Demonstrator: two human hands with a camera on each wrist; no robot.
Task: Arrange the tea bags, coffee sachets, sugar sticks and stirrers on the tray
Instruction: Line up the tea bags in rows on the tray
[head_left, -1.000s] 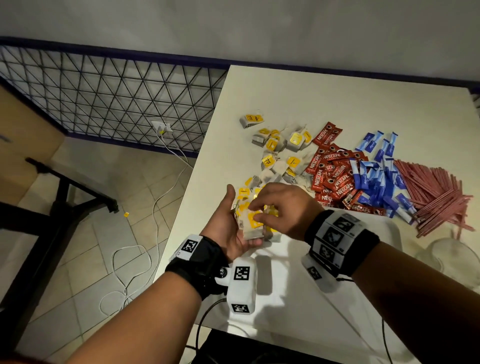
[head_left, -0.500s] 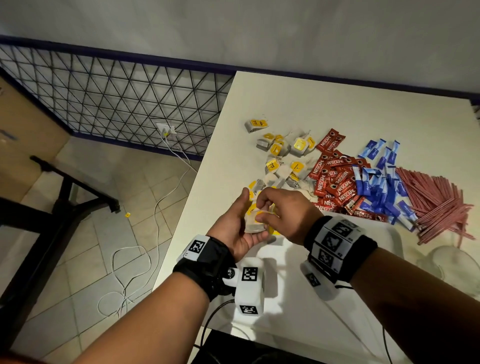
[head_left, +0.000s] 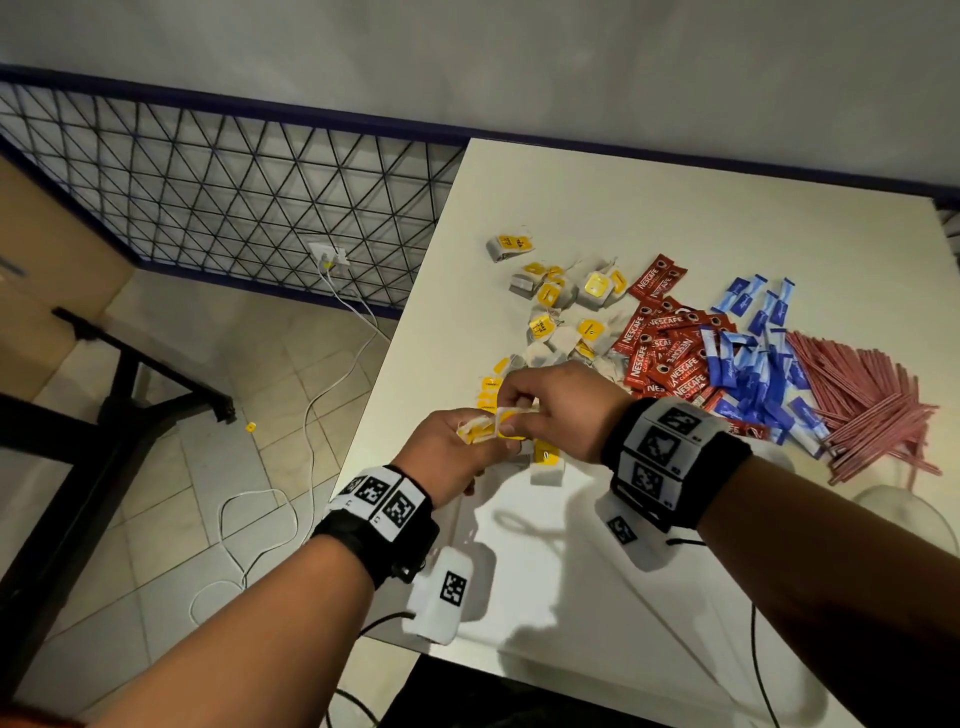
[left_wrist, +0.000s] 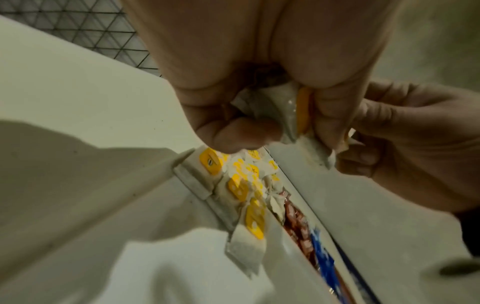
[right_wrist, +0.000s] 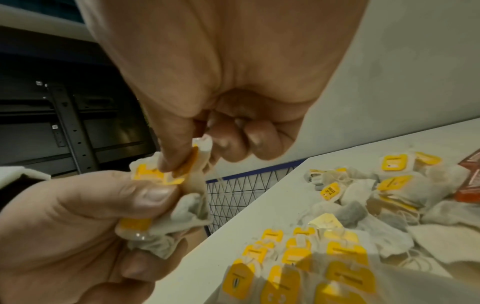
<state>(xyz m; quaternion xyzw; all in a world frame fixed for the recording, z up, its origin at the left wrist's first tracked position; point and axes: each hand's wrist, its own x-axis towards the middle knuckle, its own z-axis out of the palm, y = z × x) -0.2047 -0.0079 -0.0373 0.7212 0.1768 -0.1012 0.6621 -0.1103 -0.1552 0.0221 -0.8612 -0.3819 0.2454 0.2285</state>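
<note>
While the head view shows both hands meeting above the table (head_left: 649, 218), the left hand (head_left: 447, 447) clenches a bunch of tea bags (right_wrist: 161, 218); only the right wrist view shows the right hand (right_wrist: 207, 92) pinching one yellow tag (right_wrist: 187, 164) between thumb and forefinger; beyond the fingers lie loose tea bags (head_left: 561, 306), coffee sachets (head_left: 660, 348), sugar sticks (head_left: 763, 364), stirrers (head_left: 862, 395).

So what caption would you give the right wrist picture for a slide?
Both hands, left hand and right hand, pinch a bunch of tea bags above more tea bags on the table.
</note>
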